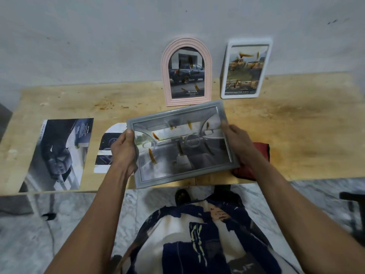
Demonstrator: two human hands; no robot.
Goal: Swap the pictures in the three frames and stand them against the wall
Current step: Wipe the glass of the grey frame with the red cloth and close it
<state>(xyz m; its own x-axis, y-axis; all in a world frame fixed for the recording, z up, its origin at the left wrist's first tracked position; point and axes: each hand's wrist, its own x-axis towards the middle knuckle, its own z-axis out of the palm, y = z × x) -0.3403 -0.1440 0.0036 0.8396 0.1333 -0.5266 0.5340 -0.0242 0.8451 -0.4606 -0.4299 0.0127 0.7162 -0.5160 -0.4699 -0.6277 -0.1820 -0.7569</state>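
I hold a grey rectangular frame (177, 113) with a car-interior picture, tilted face up above the table's front edge. My left hand (124, 149) grips its left side and my right hand (238, 143) grips its right side. A pink arched frame (166, 76) with a dark pickup picture stands against the wall. Right of it a white rounded frame (264, 72) with a yellow pickup picture also leans on the wall. Two loose pictures lie on the table at the left: a large rectangular one (57, 153) and an arch-cut one (106, 149), partly hidden by my left hand.
The wooden table (296, 125) runs along a grey wall (98, 36). A red cloth-like object (260, 153) lies under my right hand. A dark chair part (353, 210) shows at the right over a marble floor.
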